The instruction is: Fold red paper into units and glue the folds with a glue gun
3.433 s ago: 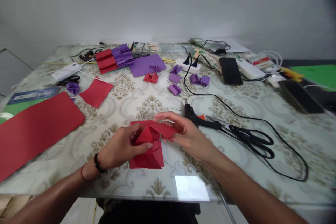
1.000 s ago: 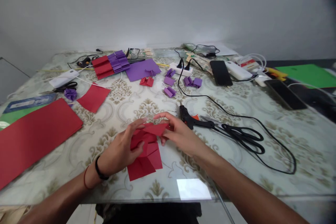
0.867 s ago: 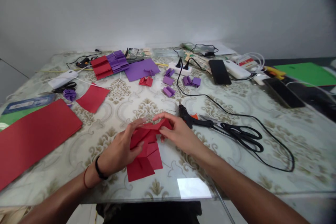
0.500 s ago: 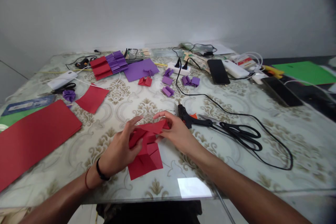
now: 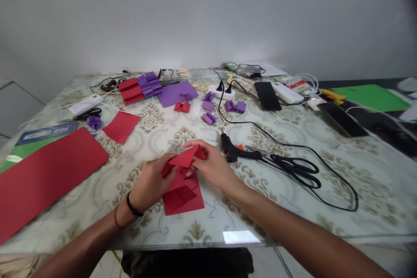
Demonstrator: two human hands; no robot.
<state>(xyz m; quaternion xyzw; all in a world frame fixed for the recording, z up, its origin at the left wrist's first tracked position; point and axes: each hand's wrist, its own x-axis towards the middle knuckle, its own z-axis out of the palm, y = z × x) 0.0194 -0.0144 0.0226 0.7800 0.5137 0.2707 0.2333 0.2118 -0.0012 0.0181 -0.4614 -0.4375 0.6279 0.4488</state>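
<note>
A creased red paper square lies on the glass-topped table in front of me, partly folded up at its far end. My left hand grips its left side, fingers curled onto the folds. My right hand pinches the raised far flap between thumb and fingers. Both hands are closed on the same paper.
A black glue gun and black scissors lie just right of my right hand, with a black cable looping beyond. A large red sheet lies at left. Purple and red folded pieces, phones and chargers crowd the far side.
The far flap of the red paper has been folded up and inward. My left hand has closed onto the paper from a more spread pose. The view shifted slightly.
</note>
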